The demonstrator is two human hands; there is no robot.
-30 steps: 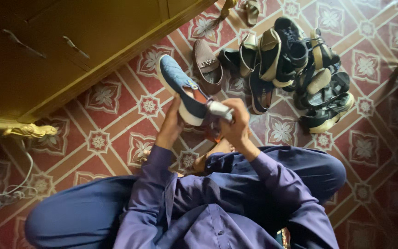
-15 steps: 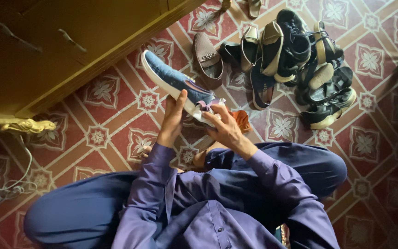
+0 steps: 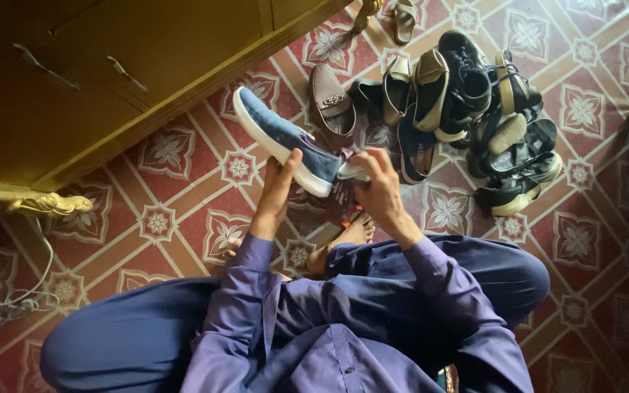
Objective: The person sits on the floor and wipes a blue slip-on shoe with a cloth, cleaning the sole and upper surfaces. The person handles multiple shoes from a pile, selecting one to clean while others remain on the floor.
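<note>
I sit cross-legged on a red patterned floor and hold up a blue slip-on shoe (image 3: pixel 282 138) with a white sole. My left hand (image 3: pixel 279 191) supports the shoe from below at its middle, fingers along the sole. My right hand (image 3: pixel 377 182) grips the heel end, together with a dark cloth (image 3: pixel 343 198) that hangs under it. The toe points up and to the left, toward the cabinet. My bare foot (image 3: pixel 351 236) shows just under the hands.
A pile of several sandals and dark shoes (image 3: pixel 467 109) lies to the upper right. A brown loafer (image 3: pixel 331 98) lies beside the blue shoe. A yellow wooden cabinet (image 3: pixel 111 65) with a gilded foot (image 3: pixel 49 205) fills the upper left; a cable (image 3: pixel 16 295) trails at far left.
The blue shoe has tilted and shifted slightly between frames. My right hand has moved from wiping along the side of the shoe back to its heel.
</note>
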